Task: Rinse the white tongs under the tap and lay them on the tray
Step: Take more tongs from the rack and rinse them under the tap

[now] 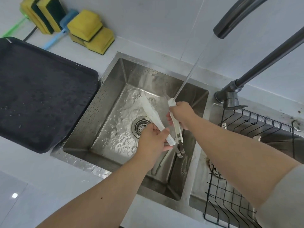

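The white tongs [152,112] are spread in a V over the steel sink [113,89], their metal hinge loop hanging low near the sink's right wall. My left hand [152,142] grips the left arm of the tongs close to the hinge. My right hand [181,115] holds the right arm, whose tip pokes up into the stream of water [189,76] falling from the dark tap [230,22]. Water pools and ripples around the drain [140,126]. The dark tray [41,96] lies wet on the counter left of the sink.
Yellow-and-green sponges [88,30] and a blue brush [56,37] sit at the back wall behind the tray. A second basin on the right holds a black wire rack [256,129]. The tap's base [230,96] stands between the basins.
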